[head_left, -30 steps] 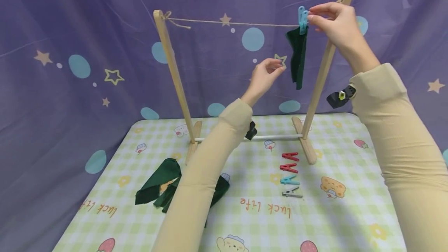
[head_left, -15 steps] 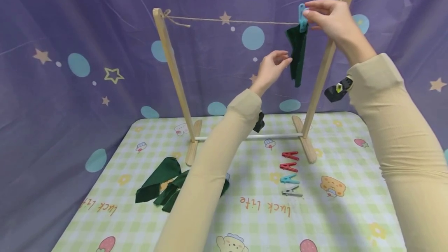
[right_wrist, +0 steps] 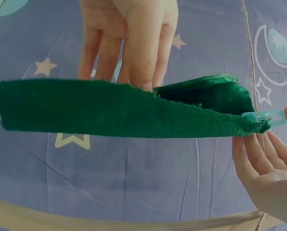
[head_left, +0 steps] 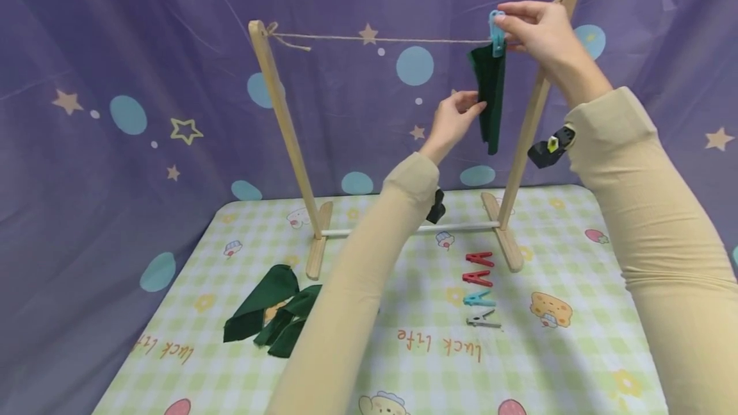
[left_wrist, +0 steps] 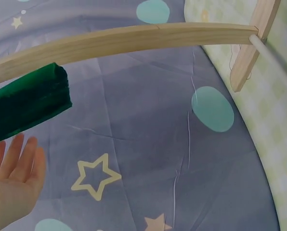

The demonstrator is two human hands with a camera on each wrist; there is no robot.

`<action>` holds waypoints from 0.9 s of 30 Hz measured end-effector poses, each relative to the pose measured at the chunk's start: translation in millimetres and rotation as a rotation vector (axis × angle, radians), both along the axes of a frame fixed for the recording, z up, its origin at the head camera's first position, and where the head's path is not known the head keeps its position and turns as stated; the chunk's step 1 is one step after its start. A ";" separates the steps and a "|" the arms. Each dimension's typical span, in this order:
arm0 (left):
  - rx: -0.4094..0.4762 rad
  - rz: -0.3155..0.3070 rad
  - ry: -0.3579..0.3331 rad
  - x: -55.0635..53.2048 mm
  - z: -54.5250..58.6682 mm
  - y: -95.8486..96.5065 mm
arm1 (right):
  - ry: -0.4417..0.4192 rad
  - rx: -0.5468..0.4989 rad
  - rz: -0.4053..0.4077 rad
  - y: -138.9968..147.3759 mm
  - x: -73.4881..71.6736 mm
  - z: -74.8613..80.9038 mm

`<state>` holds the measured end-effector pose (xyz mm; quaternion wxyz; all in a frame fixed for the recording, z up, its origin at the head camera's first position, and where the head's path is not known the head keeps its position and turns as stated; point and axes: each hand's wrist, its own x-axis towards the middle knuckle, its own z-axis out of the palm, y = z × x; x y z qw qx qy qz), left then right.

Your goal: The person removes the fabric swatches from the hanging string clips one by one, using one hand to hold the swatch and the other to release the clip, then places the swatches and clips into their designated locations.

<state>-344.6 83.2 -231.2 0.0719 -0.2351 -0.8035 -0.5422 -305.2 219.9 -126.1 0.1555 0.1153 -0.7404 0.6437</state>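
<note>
A folded dark green cloth (head_left: 492, 91) hangs from the string (head_left: 392, 39) near the rack's right post, under a light blue clothespin (head_left: 497, 45). My right hand (head_left: 546, 36) pinches the upper end of that clothespin between thumb and fingers. In the right wrist view the clothespin (right_wrist: 263, 117) sits at the cloth's (right_wrist: 85, 108) end, beside the string. My left hand (head_left: 452, 122) pinches the cloth's left edge partway down, thumb in front. From the left wrist, its fingers (left_wrist: 19, 161) appear straight just below the cloth (left_wrist: 30, 103).
The wooden rack (head_left: 282, 114) stands at the table's back. Two red clothespins (head_left: 478, 277), a blue clothespin (head_left: 479, 298) and a grey clothespin (head_left: 483, 319) lie in a column. Further green cloth pieces (head_left: 262, 306) lie left, partly behind my left sleeve (head_left: 352, 287). A purple curtain (head_left: 190, 50) hangs behind.
My left hand has moved right from open air to the cloth's edge and now pinches it. The right hand has shifted slightly left over the clothespin, whose two handles now look closer together.
</note>
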 end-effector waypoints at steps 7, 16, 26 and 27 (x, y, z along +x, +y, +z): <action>0.041 0.021 -0.012 3.1 1.0 4.4 | -0.018 -0.155 0.081 2.2 -2.0 0.0; 0.174 0.061 -0.020 3.5 0.5 8.2 | 0.005 -0.256 0.105 6.8 0.1 0.8; 0.285 0.098 -0.040 4.8 0.2 4.6 | 0.048 -0.356 0.062 7.8 5.6 0.7; 0.285 0.096 -0.038 4.7 0.4 4.1 | 0.053 -0.367 0.056 7.6 6.1 0.8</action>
